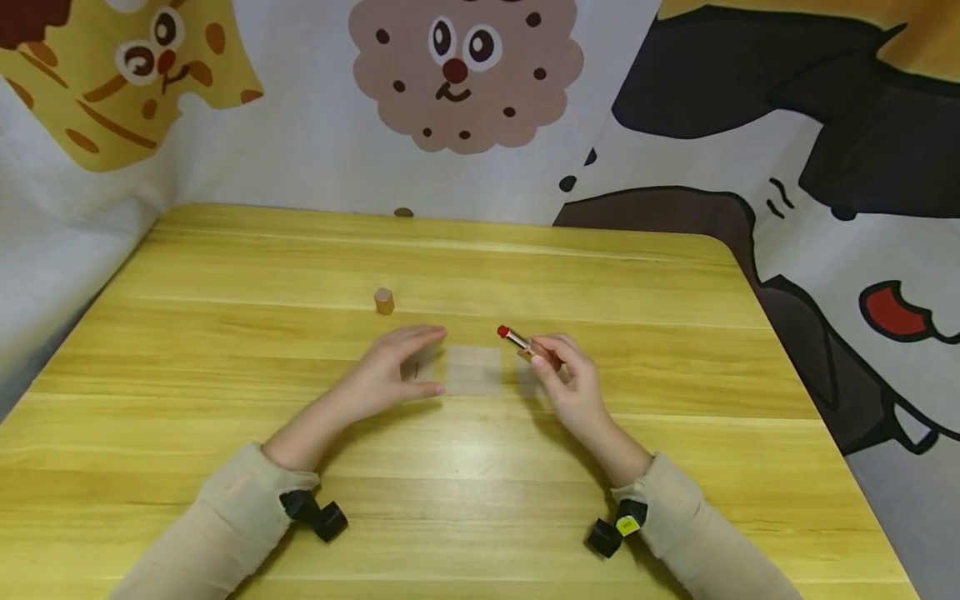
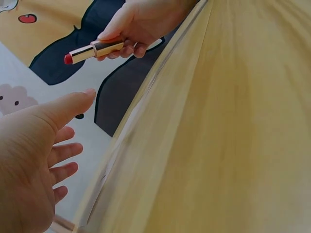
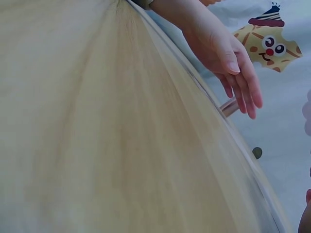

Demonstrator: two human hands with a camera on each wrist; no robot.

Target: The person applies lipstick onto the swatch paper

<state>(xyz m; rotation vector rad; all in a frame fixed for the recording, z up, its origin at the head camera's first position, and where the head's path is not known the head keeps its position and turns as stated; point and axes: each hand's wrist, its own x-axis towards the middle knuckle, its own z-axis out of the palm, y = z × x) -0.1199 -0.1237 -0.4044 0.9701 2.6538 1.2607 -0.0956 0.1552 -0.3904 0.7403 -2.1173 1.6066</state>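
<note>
An uncapped lipstick [image 1: 517,340] with a red bullet is pinched between thumb and fingers of my right hand [image 1: 573,382]. Its red end points left and away from me, above the table. In the left wrist view the lipstick [image 2: 92,51] shows a gold and rose base. My left hand [image 1: 386,368] has its thumb and fingers spread apart, with nothing between them. A pale see-through strip [image 1: 474,372] lies on the table between the hands. Beyond the left hand stands a small copper-coloured cap [image 1: 384,302]; in the right wrist view the cap [image 3: 228,108] is partly hidden by the left fingers.
The wood-grain table [image 1: 450,500] spreads beneath both arms. A white cloth [image 1: 300,108] with cartoon figures hangs behind its far edge. Black wrist devices sit at the left cuff [image 1: 315,512] and the right cuff [image 1: 617,529].
</note>
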